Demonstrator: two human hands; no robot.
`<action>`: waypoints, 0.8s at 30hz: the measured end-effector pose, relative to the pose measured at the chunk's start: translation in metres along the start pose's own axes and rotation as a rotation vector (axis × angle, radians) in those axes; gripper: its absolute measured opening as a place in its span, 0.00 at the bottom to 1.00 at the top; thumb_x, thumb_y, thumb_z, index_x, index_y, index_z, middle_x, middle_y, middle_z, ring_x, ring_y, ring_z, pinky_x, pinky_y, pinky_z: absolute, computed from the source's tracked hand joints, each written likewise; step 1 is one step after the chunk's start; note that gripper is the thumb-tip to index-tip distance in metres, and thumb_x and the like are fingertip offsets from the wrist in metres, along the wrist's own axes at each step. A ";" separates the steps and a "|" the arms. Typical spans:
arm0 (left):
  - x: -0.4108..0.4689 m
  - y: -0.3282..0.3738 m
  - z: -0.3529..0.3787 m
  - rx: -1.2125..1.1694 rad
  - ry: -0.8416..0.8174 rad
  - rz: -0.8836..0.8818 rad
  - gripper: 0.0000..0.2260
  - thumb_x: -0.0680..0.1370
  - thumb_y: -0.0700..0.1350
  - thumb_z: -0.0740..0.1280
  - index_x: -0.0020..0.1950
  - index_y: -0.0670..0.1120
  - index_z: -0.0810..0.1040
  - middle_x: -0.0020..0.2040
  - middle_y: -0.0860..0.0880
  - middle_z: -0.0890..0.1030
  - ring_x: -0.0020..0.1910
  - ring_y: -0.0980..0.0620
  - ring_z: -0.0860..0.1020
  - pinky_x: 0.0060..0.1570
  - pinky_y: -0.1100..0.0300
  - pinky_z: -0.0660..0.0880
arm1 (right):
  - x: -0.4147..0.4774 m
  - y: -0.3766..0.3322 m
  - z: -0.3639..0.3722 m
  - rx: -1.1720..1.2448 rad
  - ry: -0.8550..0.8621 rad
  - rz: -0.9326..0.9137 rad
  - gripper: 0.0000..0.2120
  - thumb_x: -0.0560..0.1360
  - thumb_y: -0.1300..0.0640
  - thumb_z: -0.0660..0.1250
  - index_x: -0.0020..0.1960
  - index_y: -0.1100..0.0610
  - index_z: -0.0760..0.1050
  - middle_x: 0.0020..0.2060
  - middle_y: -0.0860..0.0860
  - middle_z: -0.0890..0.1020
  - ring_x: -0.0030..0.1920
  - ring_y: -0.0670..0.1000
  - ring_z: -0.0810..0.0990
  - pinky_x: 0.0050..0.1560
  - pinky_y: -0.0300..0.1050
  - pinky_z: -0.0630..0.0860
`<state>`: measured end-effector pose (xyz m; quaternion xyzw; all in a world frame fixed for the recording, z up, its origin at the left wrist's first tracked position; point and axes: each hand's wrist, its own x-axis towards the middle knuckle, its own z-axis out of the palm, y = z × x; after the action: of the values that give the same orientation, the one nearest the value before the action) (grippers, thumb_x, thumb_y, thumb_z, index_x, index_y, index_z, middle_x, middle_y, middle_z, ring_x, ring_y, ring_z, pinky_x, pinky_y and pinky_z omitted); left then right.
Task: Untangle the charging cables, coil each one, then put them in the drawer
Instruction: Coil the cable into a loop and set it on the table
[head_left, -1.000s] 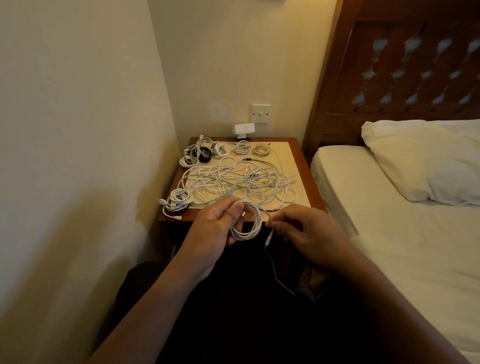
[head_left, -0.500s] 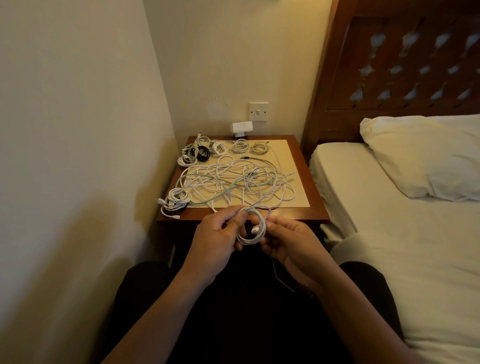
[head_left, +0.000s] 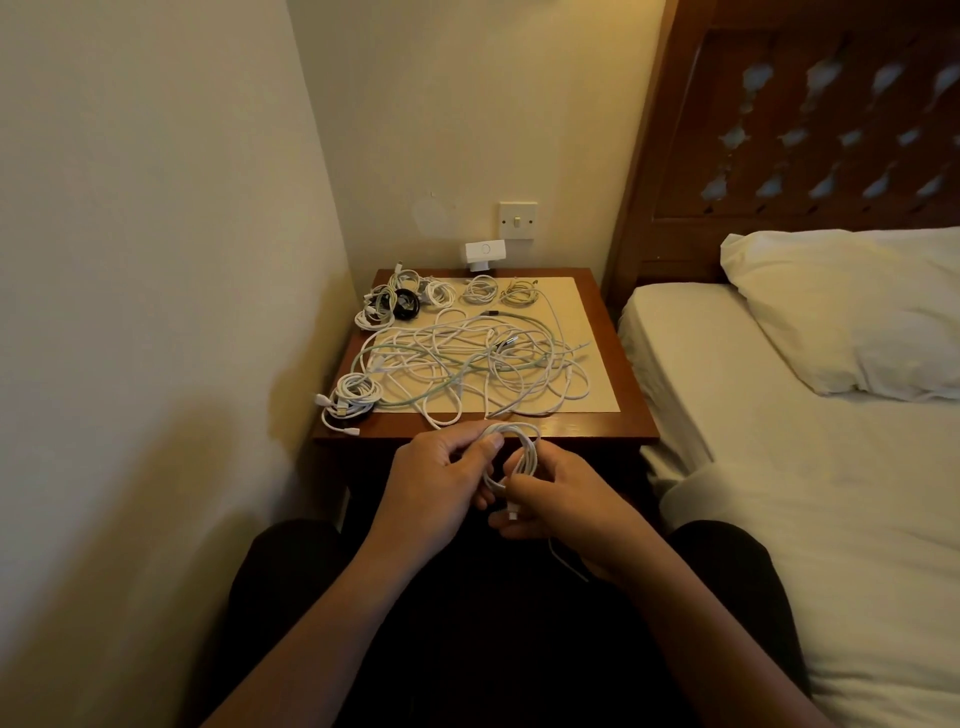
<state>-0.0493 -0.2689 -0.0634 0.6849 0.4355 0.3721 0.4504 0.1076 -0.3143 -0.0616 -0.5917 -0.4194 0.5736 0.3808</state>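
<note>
A small coil of white cable (head_left: 511, 452) is held in front of the near edge of the bedside table (head_left: 631, 415), above the lap. The coil is pinched at its upper left by the thumb and fingers of the left hand (head_left: 436, 486), which are closed on the loops. The right hand (head_left: 563, 501) is closed on the lower right of the same coil, and a white plug end (head_left: 511, 512) is gripped between its fingertips; a thin loose tail (head_left: 563, 561) hangs below that hand against the dark trousers. On the pale mat (head_left: 587, 312) set into the tabletop, a large tangle of white and pale green cables (head_left: 478, 364) is spread across most of the middle. Finished coils are placed around it: one white bundle (head_left: 350, 397) at the near left corner, partly over the wooden border, a cluster of white coils with a black one (head_left: 397, 301) at the far left, and two small coils (head_left: 498, 288) along the far edge. A white charger block (head_left: 484, 253) stands at the back of the table against the wall, below a wall switch (head_left: 518, 220). The table is hemmed in by the wall on the left and by the bed (head_left: 779, 441) with its pillow (head_left: 841, 306) and carved wooden headboard (head_left: 779, 130) on the right. The front of the table below the top is in deep shadow and partly covered by the hands, so a drawer cannot be made out.
</note>
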 end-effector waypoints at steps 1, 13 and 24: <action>-0.001 0.000 0.001 0.010 0.014 0.001 0.09 0.83 0.48 0.66 0.58 0.57 0.86 0.38 0.53 0.86 0.30 0.53 0.81 0.34 0.63 0.77 | 0.000 0.000 0.001 0.029 -0.025 0.027 0.11 0.80 0.60 0.67 0.61 0.55 0.74 0.48 0.57 0.86 0.45 0.57 0.88 0.51 0.54 0.85; 0.011 -0.010 -0.013 -0.355 0.159 -0.258 0.07 0.83 0.43 0.66 0.53 0.44 0.84 0.36 0.44 0.79 0.30 0.50 0.77 0.29 0.61 0.73 | -0.028 -0.009 -0.013 -0.715 0.172 -0.275 0.07 0.83 0.54 0.63 0.56 0.44 0.77 0.43 0.43 0.85 0.42 0.41 0.82 0.45 0.39 0.79; -0.010 0.000 0.005 -0.696 0.010 -0.449 0.08 0.83 0.44 0.66 0.57 0.40 0.81 0.47 0.43 0.84 0.44 0.44 0.85 0.40 0.54 0.83 | -0.016 0.025 0.001 -0.509 0.473 -0.507 0.17 0.80 0.59 0.70 0.67 0.46 0.81 0.56 0.38 0.85 0.57 0.33 0.80 0.59 0.31 0.76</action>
<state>-0.0486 -0.2799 -0.0661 0.3781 0.4244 0.3929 0.7229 0.1077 -0.3375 -0.0790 -0.6604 -0.5806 0.1886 0.4372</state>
